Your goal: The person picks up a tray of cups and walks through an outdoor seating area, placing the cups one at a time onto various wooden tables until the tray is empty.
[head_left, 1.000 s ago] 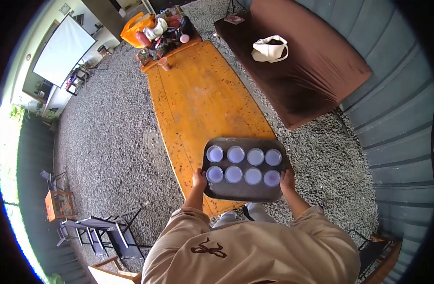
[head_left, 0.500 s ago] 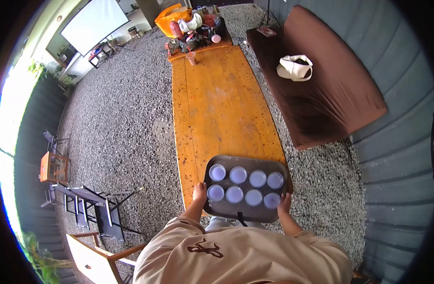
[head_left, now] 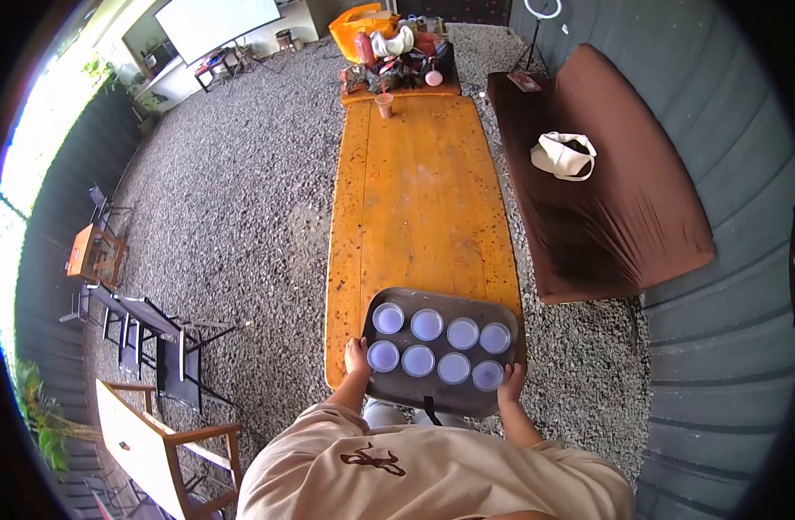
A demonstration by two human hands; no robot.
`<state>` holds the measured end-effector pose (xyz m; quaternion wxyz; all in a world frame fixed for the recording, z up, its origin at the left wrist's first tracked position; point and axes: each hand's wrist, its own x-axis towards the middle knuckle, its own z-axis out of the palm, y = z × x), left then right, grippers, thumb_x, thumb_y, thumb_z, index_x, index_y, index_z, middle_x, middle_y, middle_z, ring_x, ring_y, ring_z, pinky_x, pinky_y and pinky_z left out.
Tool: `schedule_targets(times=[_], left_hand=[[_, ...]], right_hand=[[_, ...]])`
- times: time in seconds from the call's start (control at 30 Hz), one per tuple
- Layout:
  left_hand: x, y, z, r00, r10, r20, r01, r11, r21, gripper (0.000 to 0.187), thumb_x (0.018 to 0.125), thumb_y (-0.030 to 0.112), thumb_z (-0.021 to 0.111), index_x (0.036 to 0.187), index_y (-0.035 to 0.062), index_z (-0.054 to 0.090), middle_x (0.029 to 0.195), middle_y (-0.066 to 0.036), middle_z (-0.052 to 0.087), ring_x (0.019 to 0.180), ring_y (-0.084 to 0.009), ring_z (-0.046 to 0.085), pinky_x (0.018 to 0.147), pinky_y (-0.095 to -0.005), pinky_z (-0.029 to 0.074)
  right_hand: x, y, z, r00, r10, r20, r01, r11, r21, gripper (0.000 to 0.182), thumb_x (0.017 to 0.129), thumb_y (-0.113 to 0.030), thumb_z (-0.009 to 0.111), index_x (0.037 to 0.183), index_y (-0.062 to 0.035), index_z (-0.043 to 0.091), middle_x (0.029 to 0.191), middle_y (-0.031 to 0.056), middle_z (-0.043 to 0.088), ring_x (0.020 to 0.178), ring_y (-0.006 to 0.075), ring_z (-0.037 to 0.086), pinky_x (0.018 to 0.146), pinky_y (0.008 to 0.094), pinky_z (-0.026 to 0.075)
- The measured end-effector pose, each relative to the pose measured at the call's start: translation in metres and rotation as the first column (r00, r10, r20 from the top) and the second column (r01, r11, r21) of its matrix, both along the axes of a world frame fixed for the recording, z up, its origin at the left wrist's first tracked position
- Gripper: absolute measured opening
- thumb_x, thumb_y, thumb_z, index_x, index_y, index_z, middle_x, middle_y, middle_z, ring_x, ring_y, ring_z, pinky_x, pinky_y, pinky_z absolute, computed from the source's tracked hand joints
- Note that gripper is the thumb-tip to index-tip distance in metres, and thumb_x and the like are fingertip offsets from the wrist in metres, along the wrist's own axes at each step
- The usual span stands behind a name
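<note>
A dark tray (head_left: pixel 406 388) with rounded corners lies across the near end of the long orange wooden table (head_left: pixel 423 199). Several round cups (head_left: pixel 427 325) with pale purple contents stand on it in two rows. My left hand (head_left: pixel 357 356) grips the tray's left edge. On the right edge, near the lower corner, my right hand (head_left: pixel 511 383) is closed round the rim. A dark strap hangs at the tray's near edge. Whether the tray rests on the table or is held just above it, I cannot tell.
Bags and bottles (head_left: pixel 397 61) crowd the table's far end, with a plastic cup (head_left: pixel 384 106) before them. A brown sofa (head_left: pixel 623 191) with a white bag (head_left: pixel 564 156) stands right. Chairs (head_left: pixel 168 442) stand left on gravel (head_left: pixel 241 191).
The view has turned, so the table and sofa appear shifted. The tray sits slightly further left in view, still held by both hands.
</note>
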<state>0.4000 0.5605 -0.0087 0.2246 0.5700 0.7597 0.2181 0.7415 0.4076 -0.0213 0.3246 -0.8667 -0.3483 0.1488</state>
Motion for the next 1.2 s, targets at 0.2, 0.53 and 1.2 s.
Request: schedule_targets(times=[0.2, 0.53, 1.2], left_hand=[[-0.009, -0.012, 0.024, 0.993, 0.11, 0.045, -0.112, 0.993, 0.043, 0.03, 0.08, 0.029, 0.047, 0.072, -0.0001, 0.046, 0.074, -0.019, 0.052, 0.074, -0.035, 0.049, 0.065, -0.0414, 0.038], [-0.07, -0.051, 0.073, 0.952, 0.293, 0.092, -0.296, 0.955, 0.017, 0.029, 0.08, 0.027, 0.048, 0.071, -0.0009, 0.05, 0.072, -0.019, 0.053, 0.072, -0.0336, 0.051, 0.065, -0.0403, 0.04], [-0.333, -0.286, 0.155, 0.536, 0.837, 0.114, -0.844, 0.531, 0.071, 0.029, 0.079, 0.028, 0.05, 0.07, -0.0004, 0.05, 0.071, -0.019, 0.055, 0.069, -0.0338, 0.052, 0.062, -0.0401, 0.04]], right_hand=[[0.002, 0.021, 0.021, 0.991, 0.11, 0.074, -0.117, 0.989, 0.094, 0.028, 0.082, -0.022, 0.044, 0.093, 0.0038, 0.046, 0.082, 0.0229, 0.051, 0.08, 0.0384, 0.048, 0.069, 0.0399, 0.038], [-0.038, 0.061, 0.083, 0.952, 0.299, 0.064, -0.304, 0.949, 0.089, 0.025, 0.082, -0.021, 0.046, 0.09, 0.0023, 0.047, 0.082, 0.0206, 0.051, 0.078, 0.0378, 0.049, 0.067, 0.0401, 0.038], [-0.355, 0.074, 0.122, 0.511, 0.851, 0.12, -0.843, 0.469, 0.262, 0.02, 0.08, -0.018, 0.047, 0.078, 0.0023, 0.048, 0.073, 0.0209, 0.052, 0.07, 0.037, 0.05, 0.061, 0.0401, 0.038]])
